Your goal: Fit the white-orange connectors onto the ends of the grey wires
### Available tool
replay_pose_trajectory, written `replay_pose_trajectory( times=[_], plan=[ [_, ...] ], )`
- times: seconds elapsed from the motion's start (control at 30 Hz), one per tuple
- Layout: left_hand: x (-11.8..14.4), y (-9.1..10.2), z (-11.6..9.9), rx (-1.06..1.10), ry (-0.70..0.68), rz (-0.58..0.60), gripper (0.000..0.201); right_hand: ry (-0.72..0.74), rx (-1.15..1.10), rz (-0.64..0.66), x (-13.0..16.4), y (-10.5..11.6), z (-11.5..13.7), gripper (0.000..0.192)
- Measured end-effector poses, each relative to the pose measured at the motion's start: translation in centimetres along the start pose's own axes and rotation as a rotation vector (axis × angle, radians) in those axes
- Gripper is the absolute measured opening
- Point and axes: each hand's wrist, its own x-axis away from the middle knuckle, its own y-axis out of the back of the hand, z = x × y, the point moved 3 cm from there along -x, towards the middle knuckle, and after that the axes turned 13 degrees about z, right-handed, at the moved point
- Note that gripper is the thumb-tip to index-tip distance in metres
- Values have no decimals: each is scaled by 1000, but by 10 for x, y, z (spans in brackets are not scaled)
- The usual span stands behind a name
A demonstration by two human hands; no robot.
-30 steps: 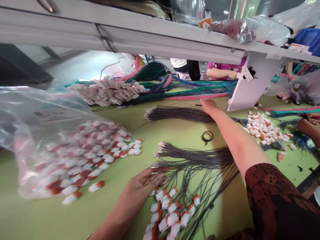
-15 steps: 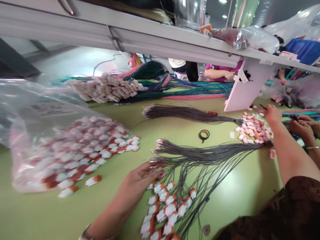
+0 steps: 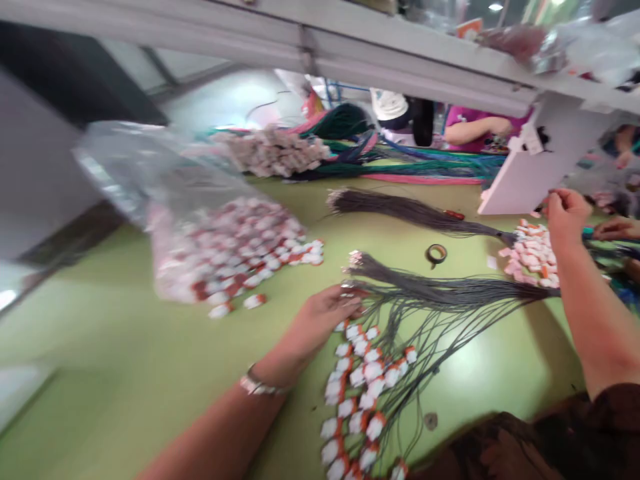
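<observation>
My left hand (image 3: 325, 317) lies flat on the green table (image 3: 125, 347), its fingers resting on the ends of a bundle of grey wires (image 3: 450, 290). Just below it, several of these wires end in white and orange connectors (image 3: 363, 393). My right hand (image 3: 565, 212) is stretched out to the far right, fingers curled, above a loose pile of white and orange connectors (image 3: 533, 257). Whether it holds anything is hidden. A second grey wire bundle (image 3: 410, 210) lies farther back.
A clear plastic bag of connectors (image 3: 220, 243) spills onto the table at the left. A small tape ring (image 3: 436, 253) sits between the bundles. Coloured wire bundles (image 3: 400, 170) lie at the back under a white shelf (image 3: 400, 60). Another person's hand (image 3: 615, 229) works at far right.
My right hand has swung from the far grey bundle to the right, over the connector pile. My left hand has stayed on the wire ends. The view has shifted left.
</observation>
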Motion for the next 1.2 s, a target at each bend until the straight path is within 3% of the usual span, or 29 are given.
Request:
replay_pose_trajectory(
  times=[0.1, 0.2, 0.3, 0.37, 0.5, 0.57, 0.63, 0.73, 0.8, 0.87, 0.93, 1.03, 1.1, 1.2],
  plan=[
    [-1, -1, 2, 25, -48, 57, 39, 275, -433, 305, 47, 2, 100, 27],
    [-3, 0, 5, 95, -71, 70, 35, 647, -444, 736, 109, 1, 183, 31],
    [-3, -1, 4, 149, -111, 92, 36, 845, -359, 1058, 161, -14, 231, 63],
    [-3, -3, 3, 168, -143, 101, 35, 880, -267, 1170, 183, -30, 250, 75],
    [-2, -3, 2, 160, -175, 43, 31, 810, -138, 1186, 201, -59, 268, 71],
    [-2, -3, 3, 149, -185, 19, 30, 761, -188, 1176, 204, -68, 271, 55],
    [-1, -4, 3, 150, -202, 18, 31, 706, -235, 1148, 204, -75, 271, 51],
    [0, -4, 2, 162, -210, 24, 32, 578, -460, 1204, 206, -87, 265, 41],
    [2, -1, 0, 119, -172, -9, 28, 377, -682, 1174, 206, -93, 258, 35],
    [6, 5, -3, -48, -126, -82, 20, 183, -876, 1162, 208, -99, 253, 29],
    [11, 8, -7, -320, -119, -136, 13, 113, -962, 1172, 212, -102, 251, 25],
    [19, -3, -12, -629, -136, -17, 17, 151, -928, 1151, 215, -102, 252, 20],
    [25, -14, -13, -676, -157, 117, 19, 156, -925, 1104, 215, -103, 254, 17],
    [30, -16, -20, -739, -188, 173, 17, 180, -922, 1074, 216, -104, 256, 14]
  ],
)
